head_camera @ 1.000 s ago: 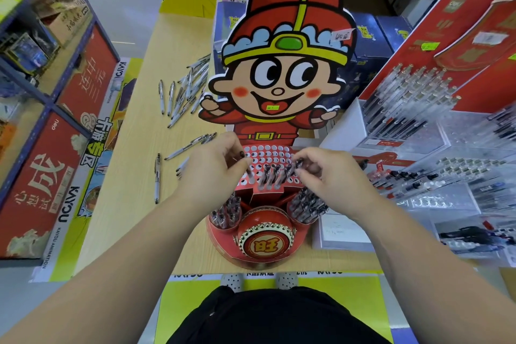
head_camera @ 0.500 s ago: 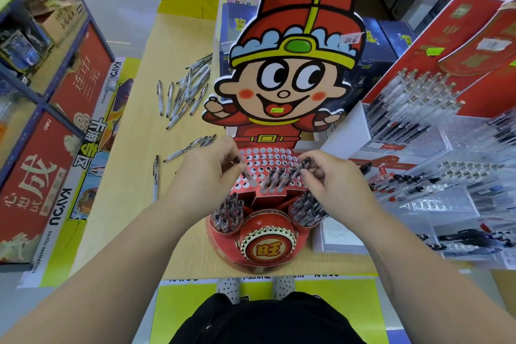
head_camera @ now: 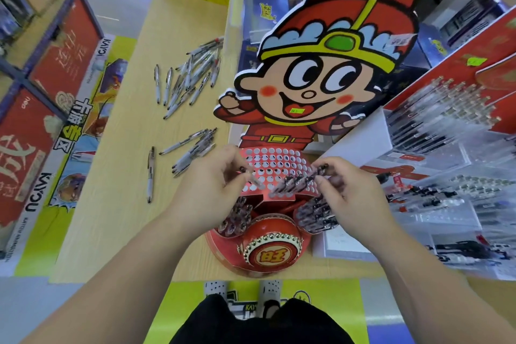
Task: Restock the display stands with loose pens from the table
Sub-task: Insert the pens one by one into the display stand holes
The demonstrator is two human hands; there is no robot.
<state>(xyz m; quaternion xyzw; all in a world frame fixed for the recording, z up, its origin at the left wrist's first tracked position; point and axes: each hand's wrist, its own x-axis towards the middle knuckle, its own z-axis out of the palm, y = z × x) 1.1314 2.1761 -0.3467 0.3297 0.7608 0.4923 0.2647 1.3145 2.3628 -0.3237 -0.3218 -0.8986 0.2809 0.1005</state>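
Note:
A red cartoon-figure display stand (head_camera: 275, 160) with a perforated holder panel stands at the table's front edge. My left hand (head_camera: 208, 184) pinches a single pen (head_camera: 251, 177) with its tip over the panel's left holes. My right hand (head_camera: 349, 193) grips a bundle of pens (head_camera: 296, 181) lying across the panel's lower right. Pens fill two low cups (head_camera: 236, 218) beside the stand's red drum. Loose pens lie on the wooden table: a big pile (head_camera: 190, 78) at the back, a small group (head_camera: 192, 148) near my left hand, and one pen alone (head_camera: 150, 173).
Clear tiered racks of pens (head_camera: 435, 126) stand to the right of the stand. Blue and pink boxes (head_camera: 265, 8) sit behind it. A shelving unit with red posters (head_camera: 42, 78) lines the aisle at left. The table's front edge (head_camera: 139, 278) is near my body.
Both hands stay over the holder panel, shifting slightly. My left hand has drawn its pen a little left and clear of the other pens; the camera has tilted and moved closer.

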